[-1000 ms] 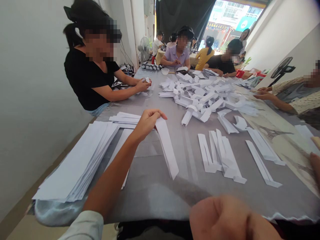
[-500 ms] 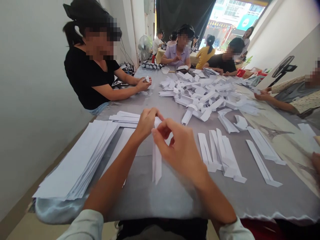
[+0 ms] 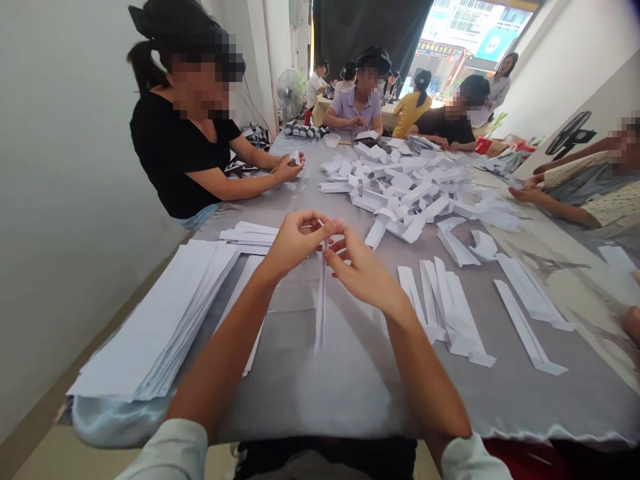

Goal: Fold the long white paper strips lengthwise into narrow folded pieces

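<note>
Head view: only one camera here.
Left hand [image 3: 295, 241]: grip pinched on the top end of the paper strip [image 3: 321, 307].
Right hand [image 3: 363, 270]: came up from the lap a second ago, grip clamped on that same end.
Strip: ran down toward the counter [image 3: 350, 393], narrower than before, so the lengthwise fold looked closed.
Nearby: sheet stack [image 3: 160, 320] on the left, folded strips [image 3: 445, 307] on the right.
</note>
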Motion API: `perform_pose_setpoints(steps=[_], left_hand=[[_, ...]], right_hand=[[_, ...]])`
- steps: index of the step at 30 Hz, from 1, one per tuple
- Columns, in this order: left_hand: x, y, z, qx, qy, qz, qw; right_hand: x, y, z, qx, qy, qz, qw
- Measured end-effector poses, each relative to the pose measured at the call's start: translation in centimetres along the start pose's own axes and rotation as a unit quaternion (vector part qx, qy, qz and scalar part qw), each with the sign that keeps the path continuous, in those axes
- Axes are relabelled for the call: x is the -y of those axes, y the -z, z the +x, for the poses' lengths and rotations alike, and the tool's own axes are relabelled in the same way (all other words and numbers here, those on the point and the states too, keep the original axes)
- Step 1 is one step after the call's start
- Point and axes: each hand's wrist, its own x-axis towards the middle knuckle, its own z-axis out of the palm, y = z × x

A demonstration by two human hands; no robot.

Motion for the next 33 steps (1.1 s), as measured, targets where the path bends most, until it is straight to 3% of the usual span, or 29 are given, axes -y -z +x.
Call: perform_pose_setpoints(steps=[4,11,21,33], left_hand=[[-0.3,0.3,-0.1,0.002,0.013,-0.022,1.0],[-0.5,1.0,-0.2,-0.033,0.008,0.0,0.999],[-0.3,0.1,-0.6,-0.045,-0.015,-0.005,0.999],[0.1,0.3,-0.6,-0.046,0.029,-0.031,0.998]], right_hand=[[-0.2,0.3,0.2,-0.012,0.014,0.01,1.0],[-0.4,0.3,0.6,-0.09,0.057,-0.052,0.993],[-1.0,0.2,1.3,-0.22,0.087,-0.157,0.959],[-2.2,-0.1,2.0,-0.27,0.155,-0.208,0.927]])
